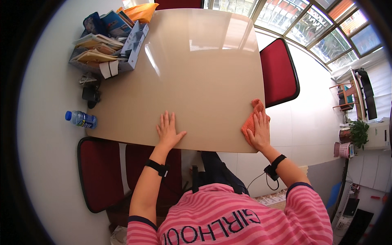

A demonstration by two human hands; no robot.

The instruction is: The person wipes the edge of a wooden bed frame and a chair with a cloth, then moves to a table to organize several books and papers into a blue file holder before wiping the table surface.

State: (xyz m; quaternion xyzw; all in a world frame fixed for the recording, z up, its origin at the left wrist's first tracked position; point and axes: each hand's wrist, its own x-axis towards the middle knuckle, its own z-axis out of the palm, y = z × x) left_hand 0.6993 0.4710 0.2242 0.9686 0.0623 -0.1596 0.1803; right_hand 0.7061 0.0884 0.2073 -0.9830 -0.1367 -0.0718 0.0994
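Observation:
Flat on the tabletop near its front edge lies my left hand (169, 131), fingers spread and nothing in it. My right hand (260, 130) presses an orange-red cloth (248, 125) against the table at its right front corner. Part of the cloth is bunched up beyond my fingertips, and some of it is hidden under the palm. The table (196, 85) has a glossy beige top that reflects the windows. Each of my wrists wears a black strap with a small device; a cable hangs from the right one.
At the table's left stands a grey organizer box (134, 50) full of papers and books, beside an orange bag (137, 12). A black device (90, 93) and a plastic bottle (82, 119) are nearer. Red chairs (279, 73) surround the table. A potted plant (359, 133) stands far right.

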